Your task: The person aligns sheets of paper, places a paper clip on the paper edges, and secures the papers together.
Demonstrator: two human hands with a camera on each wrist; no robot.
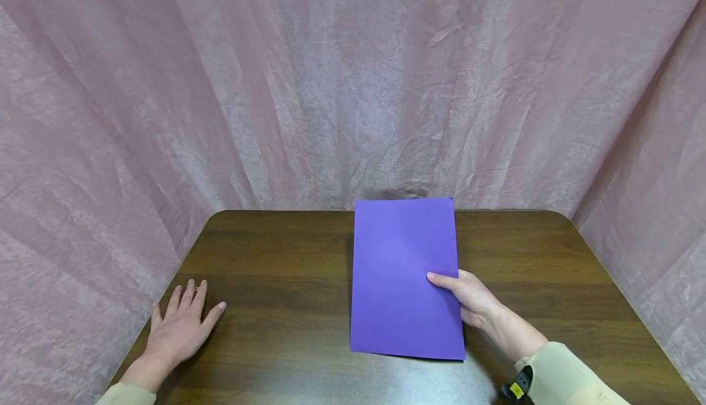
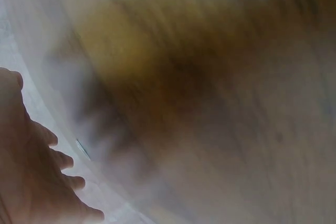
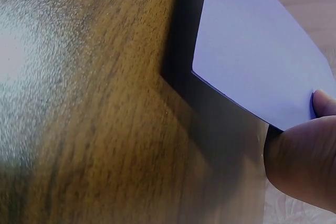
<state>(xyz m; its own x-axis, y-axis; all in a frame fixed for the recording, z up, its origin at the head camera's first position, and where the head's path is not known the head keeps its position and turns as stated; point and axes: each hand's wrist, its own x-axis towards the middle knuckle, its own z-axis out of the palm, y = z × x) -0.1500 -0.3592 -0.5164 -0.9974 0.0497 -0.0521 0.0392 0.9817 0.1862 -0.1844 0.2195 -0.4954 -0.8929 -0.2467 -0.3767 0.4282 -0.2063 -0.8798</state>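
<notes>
A flat purple sheet of paper (image 1: 399, 288) lies over the middle-right of the table in the head view. My right hand (image 1: 477, 301) pinches its right edge, thumb on top and the other fingers hidden beneath. In the right wrist view the purple sheet (image 3: 252, 51) stands a little above the wood and throws a dark shadow below its edge. My left hand (image 1: 179, 328) rests palm down near the table's left edge, fingers spread, holding nothing. The left wrist view shows that left hand (image 2: 37, 171) at its left side, fingertips toward the table's edge.
The brown wood-grain table (image 1: 276, 270) has rounded far corners. Pink velvety curtains (image 1: 342, 86) hang behind it and along both sides. A black strap with a yellow-green patch (image 1: 518, 386) sits at my right sleeve.
</notes>
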